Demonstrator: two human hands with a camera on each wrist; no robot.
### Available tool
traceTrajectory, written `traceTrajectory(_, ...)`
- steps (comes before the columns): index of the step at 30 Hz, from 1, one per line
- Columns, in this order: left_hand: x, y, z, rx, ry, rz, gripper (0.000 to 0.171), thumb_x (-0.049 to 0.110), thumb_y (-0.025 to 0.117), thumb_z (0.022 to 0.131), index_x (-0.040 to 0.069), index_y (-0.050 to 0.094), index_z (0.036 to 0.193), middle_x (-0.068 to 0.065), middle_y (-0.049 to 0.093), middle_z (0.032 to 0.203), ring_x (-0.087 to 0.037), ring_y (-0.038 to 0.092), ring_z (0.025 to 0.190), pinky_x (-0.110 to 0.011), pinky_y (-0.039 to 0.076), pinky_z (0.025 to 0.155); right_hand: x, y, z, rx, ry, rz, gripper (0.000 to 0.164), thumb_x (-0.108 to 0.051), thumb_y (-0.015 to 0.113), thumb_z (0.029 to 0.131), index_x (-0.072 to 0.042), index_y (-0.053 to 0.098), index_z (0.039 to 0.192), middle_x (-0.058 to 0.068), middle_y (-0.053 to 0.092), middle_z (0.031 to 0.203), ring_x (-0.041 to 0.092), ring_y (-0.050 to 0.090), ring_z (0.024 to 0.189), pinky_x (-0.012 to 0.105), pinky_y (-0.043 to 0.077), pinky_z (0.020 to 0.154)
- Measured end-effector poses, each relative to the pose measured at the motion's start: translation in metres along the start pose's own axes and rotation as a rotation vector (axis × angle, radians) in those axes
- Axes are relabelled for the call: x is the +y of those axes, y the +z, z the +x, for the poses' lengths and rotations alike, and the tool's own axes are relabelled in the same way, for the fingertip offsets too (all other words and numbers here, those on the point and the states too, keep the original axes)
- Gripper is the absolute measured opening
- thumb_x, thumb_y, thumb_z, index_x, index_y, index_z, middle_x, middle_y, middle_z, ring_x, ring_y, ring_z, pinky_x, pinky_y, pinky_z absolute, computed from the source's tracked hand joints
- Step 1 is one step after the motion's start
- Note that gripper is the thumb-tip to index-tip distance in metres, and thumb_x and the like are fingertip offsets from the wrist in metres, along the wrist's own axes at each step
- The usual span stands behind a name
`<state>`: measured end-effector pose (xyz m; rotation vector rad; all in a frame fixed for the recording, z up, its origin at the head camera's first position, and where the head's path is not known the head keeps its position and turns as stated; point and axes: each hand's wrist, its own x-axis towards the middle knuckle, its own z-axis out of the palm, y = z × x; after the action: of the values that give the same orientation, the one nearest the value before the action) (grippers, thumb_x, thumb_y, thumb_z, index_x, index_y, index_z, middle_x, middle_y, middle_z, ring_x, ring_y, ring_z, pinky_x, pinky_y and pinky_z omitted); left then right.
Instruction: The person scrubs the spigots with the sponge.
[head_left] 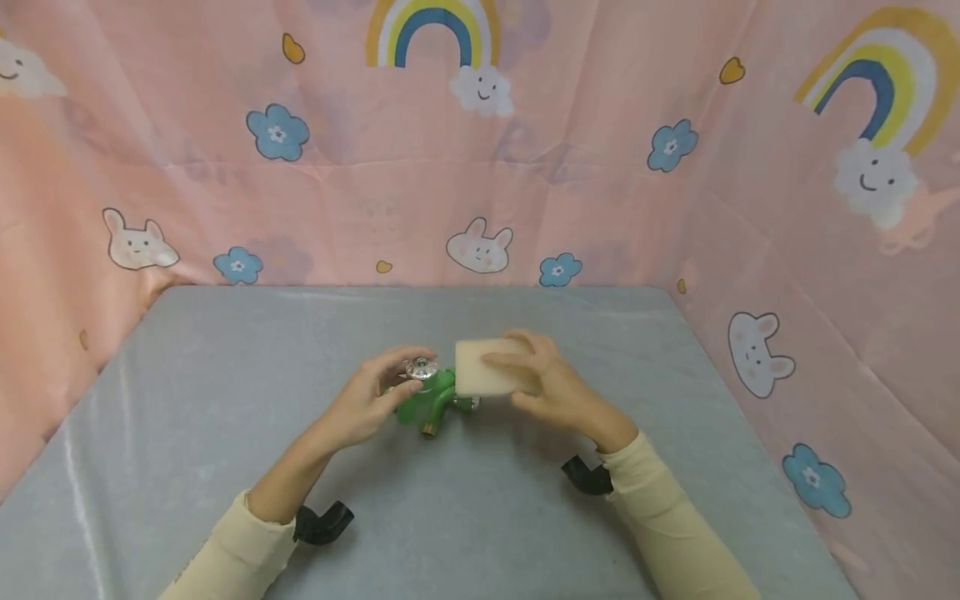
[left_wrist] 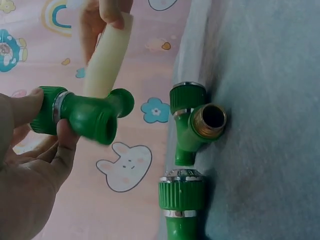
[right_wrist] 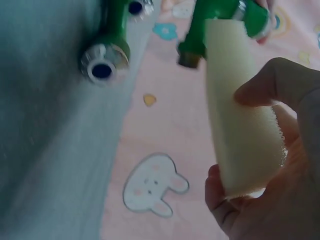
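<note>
My left hand (head_left: 367,402) grips a green pipe valve (left_wrist: 87,116) by its ribbed collar, raised over the table. Its chrome top (head_left: 422,367) shows between thumb and fingers in the head view, and a silver ring circles its body. In my right hand (head_left: 558,387) is a thick cream sponge (right_wrist: 240,120), pinched between thumb and fingers. One end of the sponge reaches right up to the valve and overlaps it in the wrist views. Two more green valves, one with a brass threaded end (left_wrist: 211,120) and one with a ribbed collar (left_wrist: 181,195), lie below on the table.
A grey cloth covers the table (head_left: 450,525). Pink curtain (head_left: 360,192) printed with rainbows, rabbits and flowers hangs behind and along the sides. Black curved pieces (head_left: 324,525) sit at both sleeve cuffs.
</note>
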<state>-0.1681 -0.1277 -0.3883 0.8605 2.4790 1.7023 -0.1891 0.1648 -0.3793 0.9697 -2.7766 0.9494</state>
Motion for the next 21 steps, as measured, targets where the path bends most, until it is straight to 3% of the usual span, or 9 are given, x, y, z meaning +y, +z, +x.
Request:
traceTrajectory(5,-0.001,-0.002,0.001,-0.017,0.010,0.003,0.038,0.004,0.058,0.100,0.000,0.057,0.138,-0.019,0.061,0.138,-0.014,0.061,0.116,-0.027,0.053,0.100,-0.002,-0.008,-0.001,0.033,-0.012,0.011,0.062,-0.003,0.067,0.079,-0.021,0.064,0.137,0.016,0.041,0.152,0.039,0.040,0.131,0.048,0.046,0.092)
traceTrajectory(10,0.001,-0.004,0.001,-0.063,0.004,-0.133,0.038,0.004,0.055,0.102,-0.003,0.054,0.140,-0.023,0.058,0.141,-0.007,0.060,0.115,-0.021,0.052,0.096,-0.010,-0.002,0.002,-0.033,-0.085,0.062,0.065,-0.007,0.066,0.081,-0.025,0.059,0.143,0.015,0.043,0.149,0.035,0.043,0.127,0.042,0.044,0.092)
traceTrajectory(13,0.001,-0.006,0.000,-0.039,0.003,-0.179,0.037,-0.001,0.052,0.103,-0.006,0.052,0.140,-0.026,0.056,0.141,-0.004,0.061,0.113,-0.019,0.052,0.092,-0.008,-0.002,0.002,-0.048,-0.059,0.097,0.065,-0.005,0.065,0.082,-0.024,0.058,0.144,0.017,0.042,0.149,0.035,0.044,0.126,0.043,0.046,0.091)
traceTrajectory(21,0.000,-0.012,-0.001,0.039,-0.012,-0.175,0.037,-0.003,0.047,0.103,-0.009,0.048,0.140,-0.026,0.050,0.146,0.002,0.055,0.118,-0.020,0.053,0.090,0.008,-0.019,-0.004,-0.017,0.035,0.157,0.063,0.001,0.063,0.085,-0.019,0.057,0.144,0.018,0.038,0.151,0.037,0.043,0.129,0.041,0.045,0.092)
